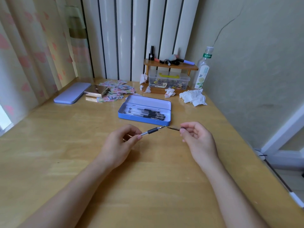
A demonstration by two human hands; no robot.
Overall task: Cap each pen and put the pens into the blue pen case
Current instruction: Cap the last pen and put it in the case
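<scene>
- Your left hand (122,140) pinches the uncapped pen (152,131) by its barrel; your right hand (195,136) pinches the clear cap (175,128), its mouth just short of the tip.
- Come in crooked and the tip may jab the cap's rim (or ink your fingers).
- The open blue pen case (162,123) sits just beyond, several capped pens (148,113) inside; its near wall could catch the pen.
- Bare table (65,153) surrounds your hands.

Uncapped pen (152,130), cap (174,128) just off its tip, open blue pen case (144,120) (four capped pens (146,113) inside)
</scene>
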